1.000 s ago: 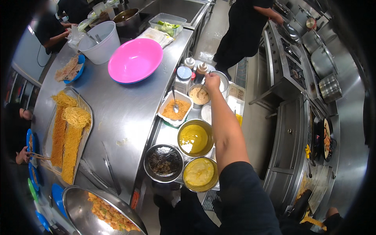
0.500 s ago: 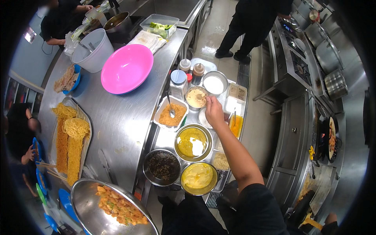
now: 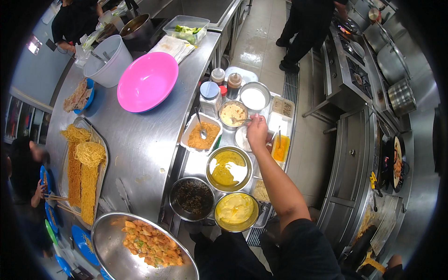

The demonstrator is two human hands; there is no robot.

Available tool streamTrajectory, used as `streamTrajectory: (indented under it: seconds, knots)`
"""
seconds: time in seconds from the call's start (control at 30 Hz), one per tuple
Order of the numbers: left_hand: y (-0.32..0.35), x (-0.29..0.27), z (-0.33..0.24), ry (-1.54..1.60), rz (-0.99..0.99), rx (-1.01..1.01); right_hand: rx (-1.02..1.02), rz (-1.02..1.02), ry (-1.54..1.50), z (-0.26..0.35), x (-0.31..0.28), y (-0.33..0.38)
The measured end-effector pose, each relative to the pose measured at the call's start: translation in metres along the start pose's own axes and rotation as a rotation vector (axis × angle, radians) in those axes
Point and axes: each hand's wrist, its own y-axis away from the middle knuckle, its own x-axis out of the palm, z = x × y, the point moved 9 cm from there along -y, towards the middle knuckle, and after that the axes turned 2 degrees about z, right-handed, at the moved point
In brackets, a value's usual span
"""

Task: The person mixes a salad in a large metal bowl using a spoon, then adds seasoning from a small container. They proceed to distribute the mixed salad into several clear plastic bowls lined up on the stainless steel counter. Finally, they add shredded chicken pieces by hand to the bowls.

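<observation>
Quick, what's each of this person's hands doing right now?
Left hand: out of view, cannot be told.
Right hand: closed, holding a metal spoon.

Over the last second, the person's bare right hand [image 3: 256,130] has drawn back toward the body, and the slim silver metal utensil [image 3: 241,121] in its fingers has tipped from steep to nearly level over the round steel bowl of beige paste [image 3: 226,125]. The forearm no longer covers the bright orange-yellow mixture [image 3: 280,149] — now exposed. More of the large silver metal mixing bowl [image 3: 106,245] shows. The black-clothed co-worker [image 3: 308,32] — formerly mid-aisle — stands closer to the stove.
</observation>
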Motion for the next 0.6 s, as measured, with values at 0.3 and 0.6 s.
streamTrajectory:
  seconds: [0.3,0.6]
  knots:
    - [-0.016,-0.015,0.003,-0.067,-0.062,0.108,0.347,-0.078,-0.519,-0.022,-0.022,0.004]
    - [-0.003,0.008,-0.004,-0.08,-0.012,0.112,0.285,-0.02,-0.504,-0.007,-0.023,-0.001]
